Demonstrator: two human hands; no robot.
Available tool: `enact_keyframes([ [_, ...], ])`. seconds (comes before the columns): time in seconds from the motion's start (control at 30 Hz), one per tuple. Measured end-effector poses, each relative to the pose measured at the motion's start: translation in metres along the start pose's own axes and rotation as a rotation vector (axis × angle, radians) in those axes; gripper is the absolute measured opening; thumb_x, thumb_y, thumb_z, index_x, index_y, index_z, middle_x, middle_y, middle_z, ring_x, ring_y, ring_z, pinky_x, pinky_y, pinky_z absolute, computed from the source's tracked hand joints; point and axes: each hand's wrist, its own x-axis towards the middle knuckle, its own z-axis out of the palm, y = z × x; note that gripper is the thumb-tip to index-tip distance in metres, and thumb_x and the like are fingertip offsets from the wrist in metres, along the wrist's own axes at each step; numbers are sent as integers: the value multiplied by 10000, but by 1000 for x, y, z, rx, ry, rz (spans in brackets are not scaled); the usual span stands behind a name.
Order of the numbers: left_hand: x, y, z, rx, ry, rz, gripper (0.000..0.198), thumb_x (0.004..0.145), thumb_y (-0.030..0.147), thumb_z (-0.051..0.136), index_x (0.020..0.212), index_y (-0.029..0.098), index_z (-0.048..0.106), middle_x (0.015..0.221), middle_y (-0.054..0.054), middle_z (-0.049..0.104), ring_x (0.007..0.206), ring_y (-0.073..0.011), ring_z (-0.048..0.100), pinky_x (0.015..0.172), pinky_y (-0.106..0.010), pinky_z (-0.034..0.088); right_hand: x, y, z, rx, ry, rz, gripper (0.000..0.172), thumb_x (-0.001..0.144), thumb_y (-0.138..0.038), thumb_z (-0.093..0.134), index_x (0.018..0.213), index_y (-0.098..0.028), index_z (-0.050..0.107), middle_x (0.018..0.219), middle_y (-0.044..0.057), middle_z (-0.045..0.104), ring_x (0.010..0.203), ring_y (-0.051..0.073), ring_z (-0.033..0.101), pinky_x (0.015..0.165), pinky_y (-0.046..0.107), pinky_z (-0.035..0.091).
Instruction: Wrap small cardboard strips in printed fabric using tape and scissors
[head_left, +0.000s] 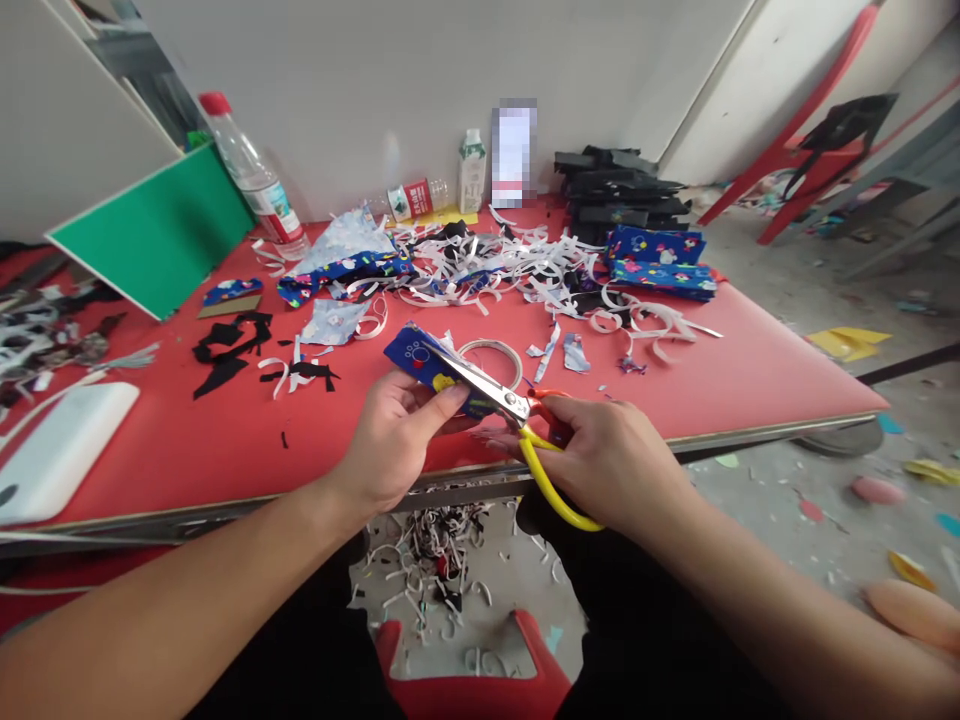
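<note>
Pinched between the thumb and fingers of my left hand [401, 430] is a small blue printed fabric piece [411, 352] with a paw print and a yellow figure. My right hand [619, 455] grips a pair of scissors [517, 405] with one yellow and one orange handle. Their blades point to the upper left and lie across the fabric piece. Whether the blades are fully closed is hard to see. A roll of tape [501, 352] lies flat just behind the scissors. Both hands are over the table's front edge.
White and black offcuts [495, 265] heap across the red table [450, 480]. Behind stand a stack of black pieces [619, 190], folded blue fabric [660, 262], a large bottle [262, 185], a small bottle [472, 170] and a phone [514, 150]. A green board [161, 230] leans left, near a white device [67, 450].
</note>
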Motion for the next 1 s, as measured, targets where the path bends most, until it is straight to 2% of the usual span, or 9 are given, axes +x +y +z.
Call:
enact_keyframes([
  [0.2,0,-1,3,-27,-27,-6,167,800,291,902,876,213,775,876,-18,809,786,-199,791,757,-350,692,1,3,0,29,16,36,637,839,-828,542,608,-255,390,509,-36,377,531,140,228,526,311,226],
  [0.37,1,-2,2,-17,-28,-5,148,804,293,895,872,214,789,898,-26,814,830,-209,794,815,-366,685,1,-1,-3,-16,-42,29,532,832,-761,575,707,-262,436,576,-27,492,520,146,298,547,314,254],
  [0.53,2,-7,-2,-3,-51,58,78,829,255,883,869,245,817,920,-3,826,887,-173,785,904,-313,646,-1,-5,-5,-44,-71,18,462,837,-705,565,775,-261,454,617,-15,548,526,157,379,566,313,260],
  [0.6,2,-9,-3,8,-65,59,64,845,258,875,882,249,823,915,-4,827,882,-175,785,895,-312,645,0,-4,-4,-49,-47,10,470,848,-716,538,767,-260,462,612,-14,539,530,157,372,570,316,255],
  [0.7,2,-10,-3,18,-81,44,76,848,267,876,898,239,825,911,-12,827,886,-181,787,901,-314,641,0,0,0,-28,0,30,543,851,-779,503,705,-257,463,559,-26,478,519,145,290,553,318,237],
  [0.83,2,-7,-1,1,-99,14,101,851,284,876,897,215,819,897,-23,821,860,-173,785,890,-305,642,0,4,4,93,54,32,650,827,-851,536,606,-247,442,494,-44,369,532,131,207,522,311,211],
  [0.93,2,-3,1,-58,-78,-30,150,802,284,913,869,194,813,854,-26,810,789,-158,771,797,-277,655,3,7,6,312,73,78,655,756,-859,658,604,-240,507,497,-51,375,515,118,251,486,294,228],
  [1.0,2,1,3,-99,-52,-66,185,761,281,940,847,183,809,833,-24,801,730,-144,750,728,-261,656,6,9,5,538,116,134,634,722,-834,728,622,-234,546,510,-53,407,486,105,304,458,283,243],
])
